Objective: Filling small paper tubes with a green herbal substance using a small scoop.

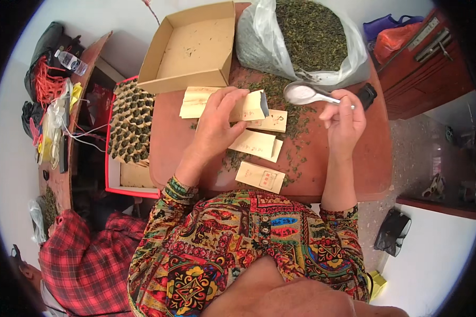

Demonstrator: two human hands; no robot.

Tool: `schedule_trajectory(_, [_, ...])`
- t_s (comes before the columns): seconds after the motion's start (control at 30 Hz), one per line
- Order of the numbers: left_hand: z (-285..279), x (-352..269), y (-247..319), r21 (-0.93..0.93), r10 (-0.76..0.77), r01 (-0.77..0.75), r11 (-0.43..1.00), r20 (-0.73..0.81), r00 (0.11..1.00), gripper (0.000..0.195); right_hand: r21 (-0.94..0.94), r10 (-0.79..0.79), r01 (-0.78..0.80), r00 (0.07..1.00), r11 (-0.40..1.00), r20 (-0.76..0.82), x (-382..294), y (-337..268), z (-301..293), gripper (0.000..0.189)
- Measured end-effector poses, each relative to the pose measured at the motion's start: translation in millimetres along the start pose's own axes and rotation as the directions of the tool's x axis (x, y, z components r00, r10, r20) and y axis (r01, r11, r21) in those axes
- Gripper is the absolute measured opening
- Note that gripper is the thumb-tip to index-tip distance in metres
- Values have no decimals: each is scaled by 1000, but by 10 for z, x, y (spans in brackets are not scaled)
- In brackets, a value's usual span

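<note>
My left hand [222, 115] is closed around a small paper packet [254, 106], whose open end points right. In my right hand [346, 115] is the handle of a white spoon [301, 93]; its bowl, to the right of the packet, holds something pale that I cannot make out. Several more paper packets lie on the table, among them one [260, 176] near the front edge and one [254, 143] just above it. Dried leaves [297, 138] are scattered around them. At the back stands a clear plastic bag [261, 51] full of dried leaves.
A cardboard box [192, 77] with a few leaf bits sits at the back left of the red-brown table [365, 170]. Left of the table, a red-rimmed box [108, 174] holds many filled paper packets. A person in a plaid shirt [91, 261] is at the lower left. A black item [367, 96] lies beside my right hand.
</note>
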State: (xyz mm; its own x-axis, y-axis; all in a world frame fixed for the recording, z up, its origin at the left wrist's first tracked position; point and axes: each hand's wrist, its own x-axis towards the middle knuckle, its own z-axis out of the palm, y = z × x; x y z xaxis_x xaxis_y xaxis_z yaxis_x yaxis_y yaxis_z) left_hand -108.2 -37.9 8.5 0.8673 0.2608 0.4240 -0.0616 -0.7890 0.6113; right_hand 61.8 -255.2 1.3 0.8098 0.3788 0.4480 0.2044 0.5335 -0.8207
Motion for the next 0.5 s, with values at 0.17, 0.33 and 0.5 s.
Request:
schedule_trajectory(0.17, [160, 160, 80, -5, 15, -15, 1000, -14, 1000, 64, -141, 39, -36, 999, 989, 19, -47, -24, 19, 26])
schedule_trajectory(0.33, [247, 275, 109, -25, 49, -50, 998, -33, 998, 61, -458, -42, 137, 977, 878, 210, -40, -75, 110, 25])
schedule_trajectory(0.5, [332, 338, 110, -125, 16, -18, 992, -21, 1000, 60, -300, 82, -33, 985, 953, 152, -42, -4, 66, 24])
